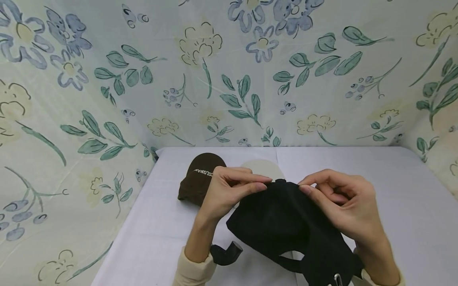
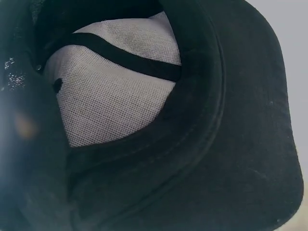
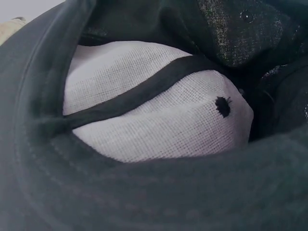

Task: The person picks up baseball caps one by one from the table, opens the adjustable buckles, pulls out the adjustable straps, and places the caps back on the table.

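Observation:
A black baseball cap (image 1: pixel 275 222) hangs between my two hands, its crown pinched from both sides. My left hand (image 1: pixel 229 190) pinches the fabric just left of the top button, between thumb and fingers. On the other side of the button, my right hand (image 1: pixel 347 202) pinches the crown the same way. Both wrist views look into the cap: a white mesh lining (image 2: pixel 115 91) crossed by a black tape (image 3: pixel 139 94), with the sweatband around it. The brim (image 2: pixel 260 110) fills the right of the left wrist view. Neither hand shows in the wrist views.
Behind my left hand a brown cap (image 1: pixel 205 163) with white lettering sits on the white-covered table (image 1: pixel 143 222). A pale cap (image 1: pixel 262 167) stands beside it, partly hidden by the black one. A floral cloth (image 1: pixel 229 79) hangs behind the table and at its sides.

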Tool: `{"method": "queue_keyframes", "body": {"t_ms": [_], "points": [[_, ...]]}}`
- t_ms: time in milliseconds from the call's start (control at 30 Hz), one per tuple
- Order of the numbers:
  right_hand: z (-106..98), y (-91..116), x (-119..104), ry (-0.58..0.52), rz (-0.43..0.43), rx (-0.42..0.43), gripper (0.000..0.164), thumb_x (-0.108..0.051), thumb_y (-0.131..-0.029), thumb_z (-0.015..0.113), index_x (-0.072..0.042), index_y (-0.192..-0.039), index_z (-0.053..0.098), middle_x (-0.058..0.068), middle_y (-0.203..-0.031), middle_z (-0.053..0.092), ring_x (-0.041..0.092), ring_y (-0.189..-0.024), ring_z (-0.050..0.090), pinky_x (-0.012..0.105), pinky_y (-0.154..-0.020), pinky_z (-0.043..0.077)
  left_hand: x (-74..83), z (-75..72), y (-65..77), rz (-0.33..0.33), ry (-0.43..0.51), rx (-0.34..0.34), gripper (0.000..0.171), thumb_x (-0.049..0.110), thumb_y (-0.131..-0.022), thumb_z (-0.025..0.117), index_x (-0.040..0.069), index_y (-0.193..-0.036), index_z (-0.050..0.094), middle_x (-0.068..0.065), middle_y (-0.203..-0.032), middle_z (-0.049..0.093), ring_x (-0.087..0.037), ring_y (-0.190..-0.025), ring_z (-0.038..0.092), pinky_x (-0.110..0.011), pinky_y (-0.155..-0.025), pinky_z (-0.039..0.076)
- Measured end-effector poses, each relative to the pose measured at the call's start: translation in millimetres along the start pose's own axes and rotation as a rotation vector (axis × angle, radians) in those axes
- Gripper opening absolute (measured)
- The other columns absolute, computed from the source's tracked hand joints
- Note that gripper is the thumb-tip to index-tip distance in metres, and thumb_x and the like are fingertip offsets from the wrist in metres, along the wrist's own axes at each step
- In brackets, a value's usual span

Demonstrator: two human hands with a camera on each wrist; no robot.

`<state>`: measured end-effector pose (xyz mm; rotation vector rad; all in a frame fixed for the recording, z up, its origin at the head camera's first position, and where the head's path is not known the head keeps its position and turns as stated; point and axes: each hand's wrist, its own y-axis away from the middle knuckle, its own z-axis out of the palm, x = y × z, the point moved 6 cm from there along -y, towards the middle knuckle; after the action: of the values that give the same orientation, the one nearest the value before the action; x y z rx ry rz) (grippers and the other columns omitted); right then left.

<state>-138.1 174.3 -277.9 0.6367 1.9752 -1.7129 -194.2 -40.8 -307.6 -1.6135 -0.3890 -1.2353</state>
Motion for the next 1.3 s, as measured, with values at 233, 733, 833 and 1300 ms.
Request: {"method": "queue_keyframes", "body": {"t_ms": [233,733,833,1300], "points": [[-0.7,-0.6,-3.2,-0.008,-0.006,0.022,0.029,0.028,-0.073,0.072,0.003,-0.087,0.076,-0.004,-0.056,0.026,0.004,-0.049,0.021,0.015,-0.042,0.019,-0.4,3.0,-0.7,0.05,0.017,-0.002,0.021,-0.004,-0.087,0.079,-0.02,-0.099,0.073,-0.034,-0.085,0.069,-0.011,-0.068,0.049,-0.022,-0.058,0.035],[0.2,1.2,-2.4,-0.03,-0.005,0.012,0.029,0.028,-0.074,0.071,0.004,-0.088,0.076,-0.004,-0.056,0.027,0.003,-0.048,0.021,0.014,-0.042,0.02,-2.7,4.4,-1.0,0.076,-0.008,0.058,0.011,-0.008,-0.087,0.077,-0.017,-0.092,0.074,-0.029,-0.075,0.067,-0.009,-0.056,0.031,-0.025,-0.051,0.026],[0.3,1.4,-1.5,-0.022,-0.002,0.006,0.029,0.028,-0.074,0.071,0.004,-0.088,0.076,-0.004,-0.056,0.027,0.003,-0.048,0.021,0.014,-0.042,0.02,-2.9,5.1,-0.7,0.067,-0.004,0.066,0.01,-0.008,-0.087,0.076,-0.017,-0.092,0.074,-0.033,-0.081,0.068,-0.008,-0.06,0.042,-0.02,-0.055,0.036],[-11.6,-0.1,7.0,-0.079,0.081,0.0,0.029,0.033,-0.076,0.065,0.01,-0.09,0.074,-0.003,-0.053,0.035,0.006,-0.044,0.016,0.015,-0.039,0.011,3.0,15.8,-2.6,0.108,-0.067,0.12,0.006,-0.006,-0.088,0.076,-0.011,-0.092,0.076,-0.027,-0.086,0.073,-0.016,-0.08,0.065,-0.023,-0.074,0.054]]}}
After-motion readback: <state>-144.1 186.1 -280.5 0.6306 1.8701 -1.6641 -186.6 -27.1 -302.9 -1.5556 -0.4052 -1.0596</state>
